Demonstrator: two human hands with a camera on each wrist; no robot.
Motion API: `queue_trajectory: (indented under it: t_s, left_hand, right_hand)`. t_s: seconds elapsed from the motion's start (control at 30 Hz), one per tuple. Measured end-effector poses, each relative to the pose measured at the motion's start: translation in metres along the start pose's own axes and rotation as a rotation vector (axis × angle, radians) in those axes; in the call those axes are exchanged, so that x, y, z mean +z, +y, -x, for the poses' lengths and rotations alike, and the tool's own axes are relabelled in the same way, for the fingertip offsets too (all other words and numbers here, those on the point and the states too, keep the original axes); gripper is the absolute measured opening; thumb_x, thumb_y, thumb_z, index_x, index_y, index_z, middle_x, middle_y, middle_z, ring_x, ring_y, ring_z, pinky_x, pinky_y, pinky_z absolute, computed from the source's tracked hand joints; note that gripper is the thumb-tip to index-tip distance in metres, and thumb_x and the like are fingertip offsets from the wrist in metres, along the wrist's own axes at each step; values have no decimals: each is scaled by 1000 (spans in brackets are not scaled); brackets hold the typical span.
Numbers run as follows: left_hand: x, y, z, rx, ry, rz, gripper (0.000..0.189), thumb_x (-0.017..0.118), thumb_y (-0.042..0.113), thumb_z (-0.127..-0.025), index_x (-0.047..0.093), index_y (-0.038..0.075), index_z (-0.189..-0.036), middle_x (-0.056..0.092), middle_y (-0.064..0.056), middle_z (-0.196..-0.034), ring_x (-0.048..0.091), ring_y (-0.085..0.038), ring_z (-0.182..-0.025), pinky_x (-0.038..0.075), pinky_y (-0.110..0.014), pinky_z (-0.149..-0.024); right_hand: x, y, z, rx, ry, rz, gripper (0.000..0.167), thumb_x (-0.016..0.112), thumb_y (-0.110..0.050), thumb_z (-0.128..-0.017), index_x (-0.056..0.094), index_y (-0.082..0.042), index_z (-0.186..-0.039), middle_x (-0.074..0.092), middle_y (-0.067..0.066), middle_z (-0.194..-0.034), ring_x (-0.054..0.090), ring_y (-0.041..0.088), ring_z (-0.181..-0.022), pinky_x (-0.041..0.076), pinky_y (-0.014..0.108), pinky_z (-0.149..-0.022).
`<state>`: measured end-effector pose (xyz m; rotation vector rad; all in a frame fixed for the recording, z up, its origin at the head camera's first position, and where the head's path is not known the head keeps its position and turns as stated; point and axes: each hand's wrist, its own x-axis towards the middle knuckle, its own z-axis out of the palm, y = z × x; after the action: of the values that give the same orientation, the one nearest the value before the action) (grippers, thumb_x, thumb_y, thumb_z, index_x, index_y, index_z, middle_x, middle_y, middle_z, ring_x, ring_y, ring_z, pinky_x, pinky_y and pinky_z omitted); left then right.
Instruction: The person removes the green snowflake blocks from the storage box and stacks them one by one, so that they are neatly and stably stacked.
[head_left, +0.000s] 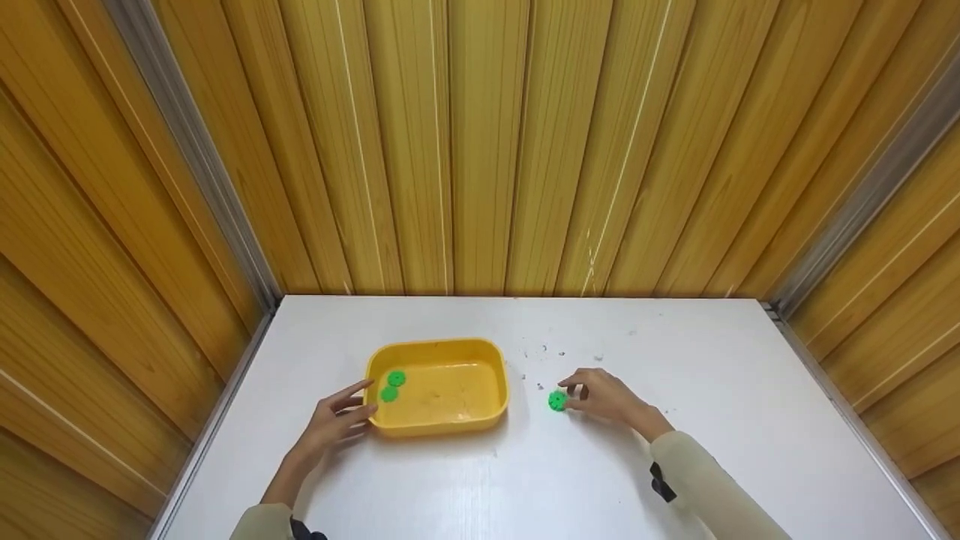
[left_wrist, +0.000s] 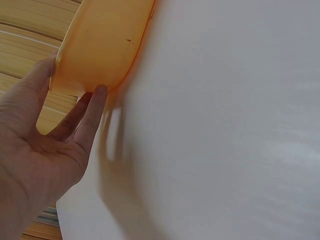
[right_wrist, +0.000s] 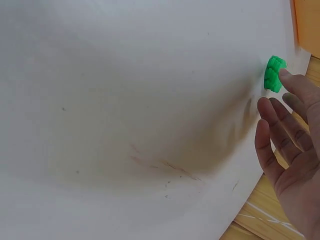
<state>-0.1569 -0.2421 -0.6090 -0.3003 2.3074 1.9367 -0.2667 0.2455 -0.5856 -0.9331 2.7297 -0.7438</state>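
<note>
Green disc (head_left: 556, 400) by the right hand (head_left: 606, 396), thumb nearest, fingers loosely bent

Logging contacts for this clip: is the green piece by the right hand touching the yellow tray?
Apart. The head view shows a strip of white tabletop between the green piece by the right hand and the yellow tray.

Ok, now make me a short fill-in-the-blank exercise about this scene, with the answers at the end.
1. The yellow tray holds ____ green pieces.
2. The hand beside the tray is the person's ____ one.
3. The other hand is at a loose piece coloured ____.
4. The tabletop's colour is ____.

Missing words: two; left; green; white.
</note>
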Motion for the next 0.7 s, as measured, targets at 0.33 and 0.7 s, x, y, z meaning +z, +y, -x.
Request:
queue_trajectory:
  t_s: [0.33,0.7]
  left_hand:
    - [2,0,-3,-5,-2,5,58,76,22,-93,57,17,-147,59,-20,-129,68,-20,-102,64,-38,-94]
    - [2,0,-2,-22,19,-3,57,77,21,-93,58,19,-146,59,-21,-131,69,-21,-103,64,-38,-93]
  right_hand:
    - [-21,-5,-12,-36,-4,61,35,76,-17,-92,72,3,-120,75,13,-100,68,16,-79,56,23,-67]
    - [-39,-30,-48,14,-48,84,35,75,-17,-93,71,0,-124,75,17,-108,70,22,-87,63,36,-76]
